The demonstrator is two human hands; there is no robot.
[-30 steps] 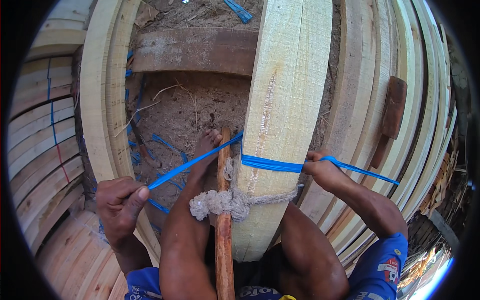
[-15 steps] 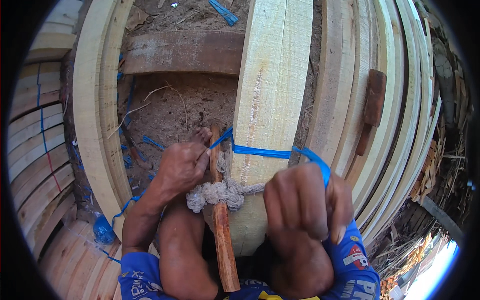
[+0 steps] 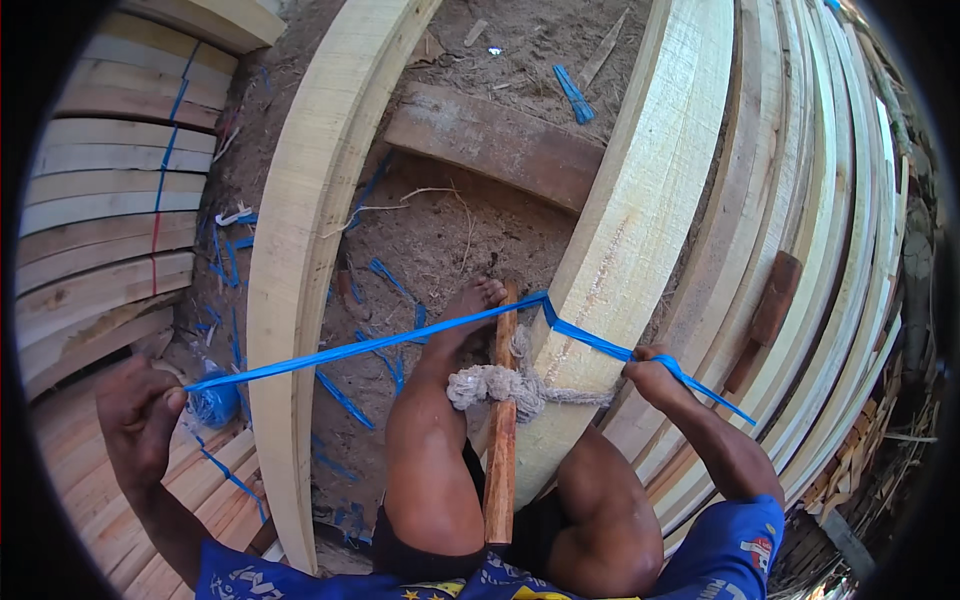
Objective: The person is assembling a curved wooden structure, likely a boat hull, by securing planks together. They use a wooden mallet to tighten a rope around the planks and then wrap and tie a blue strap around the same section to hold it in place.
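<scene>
A blue plastic strap (image 3: 400,338) runs taut from my left hand (image 3: 140,415), past a reddish wooden stick (image 3: 500,430), and around a pale wooden plank (image 3: 610,270) to my right hand (image 3: 650,375). My left hand grips the strap end far out at the lower left, beside a small blue strap bundle (image 3: 213,405). On the plank's right edge, my right hand pinches the strap. A knotted off-white rope (image 3: 495,385) ties the upright stick to the plank. My bare legs and a foot (image 3: 470,300) lie between the planks.
A second curved pale plank (image 3: 300,260) stands to the left. Stacked boards (image 3: 110,220) fill the left side and several planks (image 3: 800,200) the right. A dark timber block (image 3: 490,145) lies on sandy ground littered with blue strap scraps (image 3: 572,92).
Both hands were close together at the rope knot half a second ago. My left hand has pulled the strap far out to the left, and my right hand has moved to the plank's right edge.
</scene>
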